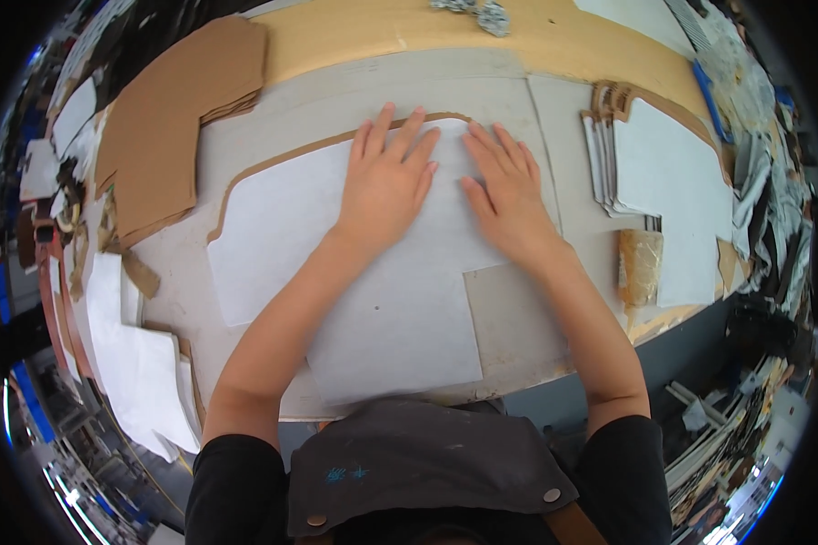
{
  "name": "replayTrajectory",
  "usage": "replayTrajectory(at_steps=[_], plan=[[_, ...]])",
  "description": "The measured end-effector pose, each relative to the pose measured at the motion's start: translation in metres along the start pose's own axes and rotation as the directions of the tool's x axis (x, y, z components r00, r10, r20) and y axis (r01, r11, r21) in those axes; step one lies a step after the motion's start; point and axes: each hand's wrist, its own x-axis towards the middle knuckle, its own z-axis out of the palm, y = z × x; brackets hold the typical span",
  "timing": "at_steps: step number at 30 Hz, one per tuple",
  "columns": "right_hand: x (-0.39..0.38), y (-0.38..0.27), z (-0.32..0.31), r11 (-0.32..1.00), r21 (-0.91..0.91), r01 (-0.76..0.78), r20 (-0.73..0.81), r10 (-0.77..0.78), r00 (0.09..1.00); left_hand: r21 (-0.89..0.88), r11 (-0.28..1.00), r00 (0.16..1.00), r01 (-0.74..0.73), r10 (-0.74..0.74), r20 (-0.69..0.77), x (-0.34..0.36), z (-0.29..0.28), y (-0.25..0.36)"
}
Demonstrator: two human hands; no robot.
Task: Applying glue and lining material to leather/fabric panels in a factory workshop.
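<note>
A white cut-out sheet (386, 309) with a stepped outline lies flat on the grey work surface. Along its curved far edge shows a narrow brown border (286, 148), apparently from a brown piece beneath. My left hand (386, 186) rests flat on the upper middle of the sheet, fingers spread, the longest tips reaching past the brown border. Near the sheet's upper right corner lies my right hand (511, 200), also flat with fingers apart, thumb pointing toward the left hand. Neither hand grasps anything. Both forearms partly cover the sheet.
At the far left sits a stack of brown cut pieces (186, 109); white pieces (141, 354) hang over the near left edge. On the right are stacked white pieces with brown edges (673, 173), a tape-wrapped block (641, 266) and a blue stick (712, 100). Crumpled grey scraps (493, 18) lie at the back.
</note>
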Motion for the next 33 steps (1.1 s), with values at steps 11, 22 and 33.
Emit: replayTrajectory(at_steps=[11,22,33], plan=[[-0.001,0.004,-0.006,0.987,-0.152,0.043,0.036,-0.038,0.999,0.167,0.937,0.946,0.308,-0.320,0.053,-0.099,-0.065,-0.054],[0.000,0.009,-0.001,0.935,-0.352,0.040,0.086,-0.011,0.996,0.423,0.787,0.856,0.449,-0.515,0.050,-0.152,-0.101,-0.101],[0.024,0.009,0.004,0.920,-0.324,0.220,0.176,-0.169,0.970,0.382,0.858,0.925,0.343,-0.379,0.022,-0.136,-0.088,-0.110]])
